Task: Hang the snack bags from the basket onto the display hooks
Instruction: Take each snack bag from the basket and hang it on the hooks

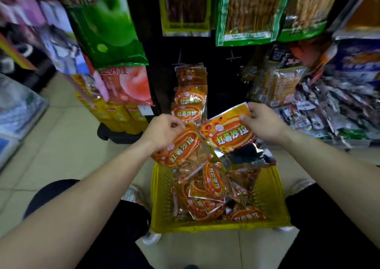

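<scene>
The right hand pinches the top corner of an orange snack bag between thumb and fingers, keeping it upright with its small hanging hole free, likely so it can slide onto a hook. Just left of that grip, the left hand is closed on a second orange bag, which tilts down toward the basket. The two bags nearly touch. Below both grips sits the yellow basket on the tiled floor, with many more orange bags piled inside. Beyond the grips, a column of matching bags already hangs on the dark rack. A bare hook shows above and beyond the right grip. Green packets hang overhead, and crowded snack packets lie close on the right.
</scene>
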